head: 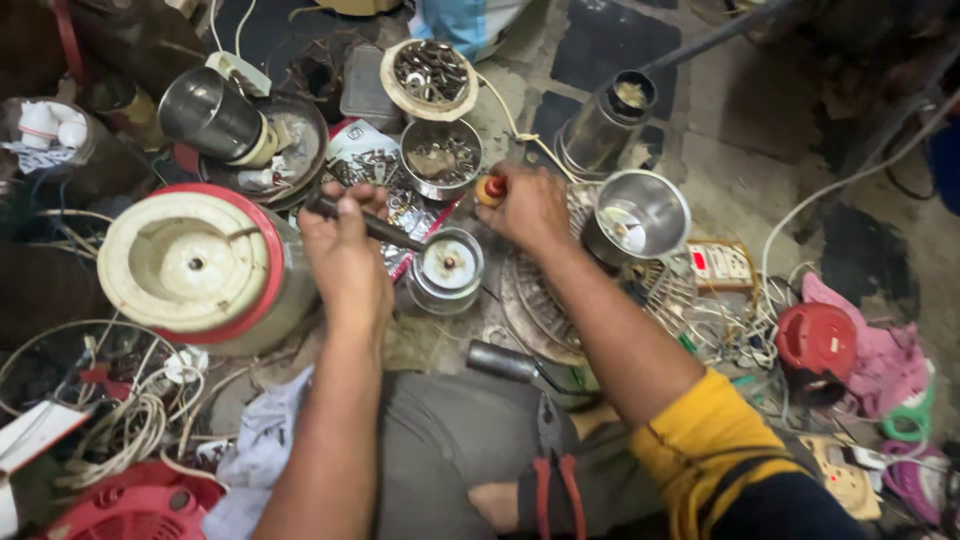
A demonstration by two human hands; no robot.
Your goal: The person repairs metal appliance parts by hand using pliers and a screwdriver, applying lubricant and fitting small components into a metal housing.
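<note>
Left hand (345,245) closed round a dark tool handle (375,228), long axis slanting toward the small steel jar (447,270) between the hands, right hand (528,208) gripping an orange-tipped tool (490,189).

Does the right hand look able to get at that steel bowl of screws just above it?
Probably yes: the right hand, closed on a red-handled tool, sits just beside the steel bowl, with nothing between them, though it would have to let go first.

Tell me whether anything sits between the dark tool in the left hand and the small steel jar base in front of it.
Nothing visible does. The left hand grips the dark tool, whose tip appears to reach the rim of the small steel jar base. The right hand holds a red-handled tool above it.
</note>
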